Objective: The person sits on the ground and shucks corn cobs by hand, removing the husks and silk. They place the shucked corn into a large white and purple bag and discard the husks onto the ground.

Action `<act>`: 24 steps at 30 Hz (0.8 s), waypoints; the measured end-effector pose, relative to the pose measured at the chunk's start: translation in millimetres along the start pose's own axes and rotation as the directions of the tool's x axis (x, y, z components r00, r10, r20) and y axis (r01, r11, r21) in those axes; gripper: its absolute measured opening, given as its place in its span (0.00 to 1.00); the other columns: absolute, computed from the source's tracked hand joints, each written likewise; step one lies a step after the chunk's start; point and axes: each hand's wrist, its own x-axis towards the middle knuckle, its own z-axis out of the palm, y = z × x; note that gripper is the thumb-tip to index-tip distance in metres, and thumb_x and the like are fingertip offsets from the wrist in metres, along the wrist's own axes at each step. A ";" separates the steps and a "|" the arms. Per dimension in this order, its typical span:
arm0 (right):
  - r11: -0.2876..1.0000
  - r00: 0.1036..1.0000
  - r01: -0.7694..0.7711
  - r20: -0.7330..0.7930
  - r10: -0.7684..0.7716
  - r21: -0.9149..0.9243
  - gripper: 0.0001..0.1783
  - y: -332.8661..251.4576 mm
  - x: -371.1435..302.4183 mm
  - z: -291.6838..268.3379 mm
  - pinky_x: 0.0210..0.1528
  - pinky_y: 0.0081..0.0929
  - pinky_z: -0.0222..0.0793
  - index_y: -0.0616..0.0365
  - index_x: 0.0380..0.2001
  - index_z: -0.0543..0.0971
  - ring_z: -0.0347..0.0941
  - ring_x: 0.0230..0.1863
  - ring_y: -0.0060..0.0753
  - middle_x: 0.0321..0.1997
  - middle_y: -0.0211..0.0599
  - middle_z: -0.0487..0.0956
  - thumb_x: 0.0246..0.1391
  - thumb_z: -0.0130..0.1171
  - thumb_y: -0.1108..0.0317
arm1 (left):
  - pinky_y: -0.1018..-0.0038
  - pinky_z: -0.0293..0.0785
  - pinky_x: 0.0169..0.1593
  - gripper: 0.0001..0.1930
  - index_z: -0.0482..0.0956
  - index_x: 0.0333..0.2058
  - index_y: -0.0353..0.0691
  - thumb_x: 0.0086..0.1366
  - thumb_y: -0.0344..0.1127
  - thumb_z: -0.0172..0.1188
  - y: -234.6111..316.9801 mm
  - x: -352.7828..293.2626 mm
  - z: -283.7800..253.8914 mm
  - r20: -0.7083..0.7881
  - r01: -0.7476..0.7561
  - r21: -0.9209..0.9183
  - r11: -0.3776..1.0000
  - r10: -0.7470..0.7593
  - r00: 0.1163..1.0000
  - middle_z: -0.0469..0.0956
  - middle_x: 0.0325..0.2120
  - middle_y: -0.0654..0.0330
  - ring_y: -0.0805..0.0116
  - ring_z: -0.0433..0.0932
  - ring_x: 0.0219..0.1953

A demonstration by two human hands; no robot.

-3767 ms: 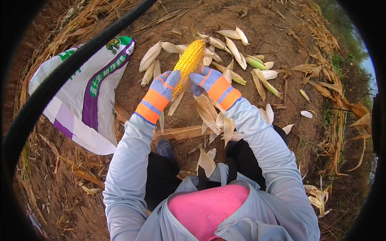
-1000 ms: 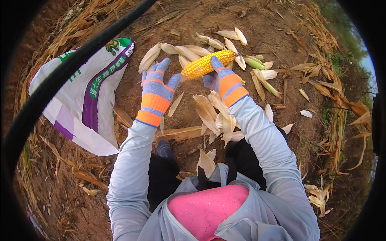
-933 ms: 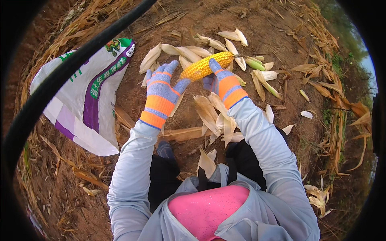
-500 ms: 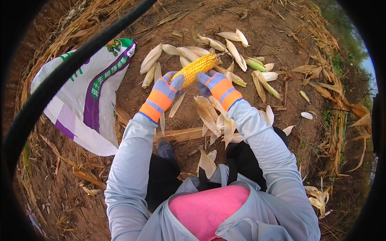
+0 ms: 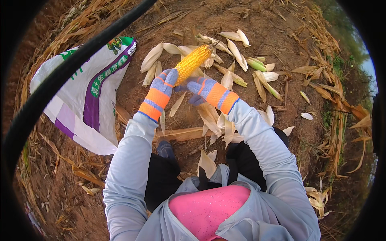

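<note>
A husked ear of yellow corn [image 5: 194, 64] slants up and to the right in front of me, over the ground. My left hand [image 5: 161, 91], in a grey-blue and orange striped glove, is closed round its lower end. My right hand [image 5: 213, 93], gloved alike, is just right of that end. Its fingers reach leftward toward the cob's base, with the thumb held apart. Whether those fingertips touch the corn is hard to tell. Loose pale husks [image 5: 210, 116] lie below my right hand.
At the left lies a white woven sack [image 5: 76, 102] with purple and green printing. Several husks [image 5: 237, 54] and greenish husk pieces [image 5: 255, 64] are strewn on the brown soil beyond my hands. Dry stalks [image 5: 337, 108] border the right side. A black strap-like bar [image 5: 68, 66] crosses the upper left.
The corn has tipped more upright and shifted slightly left in my left hand. My right hand has come off the cob's far part and moved down toward its base.
</note>
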 end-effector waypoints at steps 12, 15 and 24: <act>0.549 0.987 0.151 0.092 -0.132 -0.822 0.20 3.9 -9.2 -25.8 0.42 0.30 0.63 0.57 0.41 0.72 0.69 0.40 0.40 0.38 0.43 0.74 0.48 0.50 0.56 | 0.80 0.71 0.30 0.22 0.68 0.41 0.32 0.60 0.48 0.47 -5.3 3.4 -1.3 -0.016 0.064 -0.208 0.976 -0.069 0.998 0.72 0.31 0.59 0.73 0.72 0.26; 0.332 0.998 0.055 0.043 -0.045 -0.942 0.20 4.7 -20.3 -44.4 0.36 0.29 0.66 0.53 0.41 0.73 0.72 0.32 0.38 0.34 0.40 0.76 0.48 0.50 0.53 | 0.80 0.73 0.29 0.24 0.68 0.40 0.31 0.59 0.50 0.47 -4.3 5.0 -9.4 -0.014 0.068 -0.231 0.971 -0.074 0.997 0.72 0.30 0.58 0.73 0.73 0.24; 0.971 0.997 -0.013 0.081 -0.006 0.237 0.28 -4.3 -4.7 -34.5 0.40 0.29 0.67 0.56 0.49 0.64 0.71 0.36 0.32 0.43 0.38 0.72 0.49 0.50 0.50 | 0.78 0.73 0.30 0.25 0.67 0.41 0.30 0.59 0.51 0.46 8.8 -3.2 1.1 0.096 0.096 -0.359 0.928 -0.066 0.993 0.72 0.31 0.57 0.71 0.74 0.26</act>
